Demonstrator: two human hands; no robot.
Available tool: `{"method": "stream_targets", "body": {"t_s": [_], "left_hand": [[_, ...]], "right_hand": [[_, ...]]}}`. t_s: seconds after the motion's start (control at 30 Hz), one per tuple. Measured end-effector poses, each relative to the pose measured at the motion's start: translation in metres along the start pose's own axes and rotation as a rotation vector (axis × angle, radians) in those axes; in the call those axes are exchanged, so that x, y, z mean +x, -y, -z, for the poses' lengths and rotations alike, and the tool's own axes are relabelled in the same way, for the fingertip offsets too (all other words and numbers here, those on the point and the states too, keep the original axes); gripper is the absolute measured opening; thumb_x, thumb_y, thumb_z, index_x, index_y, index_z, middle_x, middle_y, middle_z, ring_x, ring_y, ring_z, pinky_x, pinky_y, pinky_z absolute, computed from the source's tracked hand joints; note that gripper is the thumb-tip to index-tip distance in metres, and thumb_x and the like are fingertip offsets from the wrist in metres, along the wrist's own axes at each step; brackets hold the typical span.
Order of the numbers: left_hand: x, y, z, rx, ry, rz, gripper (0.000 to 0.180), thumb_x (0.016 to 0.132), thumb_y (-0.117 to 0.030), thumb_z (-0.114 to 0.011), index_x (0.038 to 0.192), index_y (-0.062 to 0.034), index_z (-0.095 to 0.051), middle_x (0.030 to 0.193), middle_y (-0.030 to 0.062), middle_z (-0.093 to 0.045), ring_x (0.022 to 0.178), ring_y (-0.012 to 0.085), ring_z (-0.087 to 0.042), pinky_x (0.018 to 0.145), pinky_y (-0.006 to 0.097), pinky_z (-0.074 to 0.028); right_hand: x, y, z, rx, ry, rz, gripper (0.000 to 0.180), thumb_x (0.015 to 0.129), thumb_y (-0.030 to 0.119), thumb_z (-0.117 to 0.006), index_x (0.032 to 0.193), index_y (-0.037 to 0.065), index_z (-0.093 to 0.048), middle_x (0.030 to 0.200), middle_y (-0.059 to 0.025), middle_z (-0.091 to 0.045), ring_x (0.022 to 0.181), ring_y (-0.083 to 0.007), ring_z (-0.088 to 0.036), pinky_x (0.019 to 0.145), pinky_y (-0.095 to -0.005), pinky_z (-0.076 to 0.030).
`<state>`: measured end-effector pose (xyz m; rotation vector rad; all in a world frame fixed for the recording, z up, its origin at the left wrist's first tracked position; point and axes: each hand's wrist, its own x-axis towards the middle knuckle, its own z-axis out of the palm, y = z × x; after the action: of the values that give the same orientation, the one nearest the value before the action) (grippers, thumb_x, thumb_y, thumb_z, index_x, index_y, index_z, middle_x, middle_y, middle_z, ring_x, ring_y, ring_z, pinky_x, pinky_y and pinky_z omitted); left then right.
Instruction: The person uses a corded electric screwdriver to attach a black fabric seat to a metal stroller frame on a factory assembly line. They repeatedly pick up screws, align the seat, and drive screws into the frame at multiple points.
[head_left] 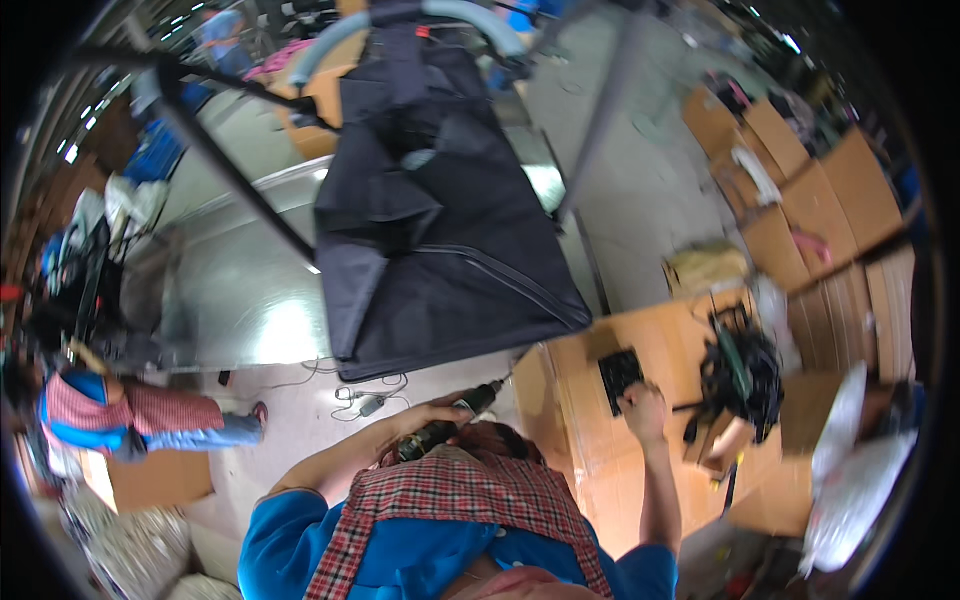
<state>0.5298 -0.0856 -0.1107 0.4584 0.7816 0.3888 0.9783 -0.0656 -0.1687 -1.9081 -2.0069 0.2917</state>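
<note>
The dark fabric cover (450,220) stretches across the middle, over the shiny metal worktop (240,270), though whether it rests on that surface cannot be told; a curved grey-blue bar (330,42) arches at its far end, and a dark tube (235,190) slants down along its left side. Just on the near side of the cover, the left hand (437,415) is wrapped around a power drill (450,425), its slim tip pointing away from the person and to the right. To the near right of the cover, the right hand (645,408) has its fingers curled in at the edge of a small black tray (620,375) on a large cardboard box (620,470); whether it pinches anything cannot be told. Farther right of the cover, a heap of black parts (742,375) sits on that same box. On the floor at the near left of the cover lies a small adapter (373,405) with a tangled cord, and well to its left another person (150,412) wears a checked apron.
</note>
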Motion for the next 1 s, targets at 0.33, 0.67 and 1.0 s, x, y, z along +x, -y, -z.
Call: {"method": "stream_targets", "body": {"t_s": [0.33,0.67,1.0], "left_hand": [[-0.001,0.002,0.008,0.083,-0.014,-0.087,0.073,0.094,-0.034,-0.069,0.153,-0.0087,-0.034,0.098,0.0029,-0.058,0.080,0.0104,-0.058,0.069,0.024,-0.049],[-0.097,0.013,0.068,-0.160,-0.318,-0.366,0.064,0.093,-0.032,-0.070,0.145,-0.0096,-0.041,0.092,0.0034,-0.055,0.083,0.0132,-0.061,0.063,0.028,-0.056],[-0.214,-0.043,0.099,-0.188,-0.208,-0.954,0.102,0.090,-0.027,-0.071,0.162,-0.0247,0.001,0.100,0.0178,-0.056,0.066,0.0218,-0.062,0.060,0.032,-0.051]], "right_hand": [[0.018,0.002,0.002,0.175,0.118,-0.128,0.017,0.068,0.006,-0.082,0.071,0.004,-0.065,0.075,-0.0101,-0.063,0.068,-0.0247,-0.062,0.064,-0.0362,-0.051],[0.105,0.116,0.103,1.195,0.071,0.034,0.016,0.090,-0.002,-0.066,0.102,0.003,-0.056,0.087,-0.0109,-0.068,0.073,-0.0159,-0.065,0.072,-0.0276,-0.054],[0.183,0.349,0.121,1.020,0.099,0.645,0.010,0.094,-0.001,-0.066,0.102,-0.001,-0.060,0.088,-0.0074,-0.066,0.078,-0.0118,-0.064,0.075,-0.0252,-0.053]]}}
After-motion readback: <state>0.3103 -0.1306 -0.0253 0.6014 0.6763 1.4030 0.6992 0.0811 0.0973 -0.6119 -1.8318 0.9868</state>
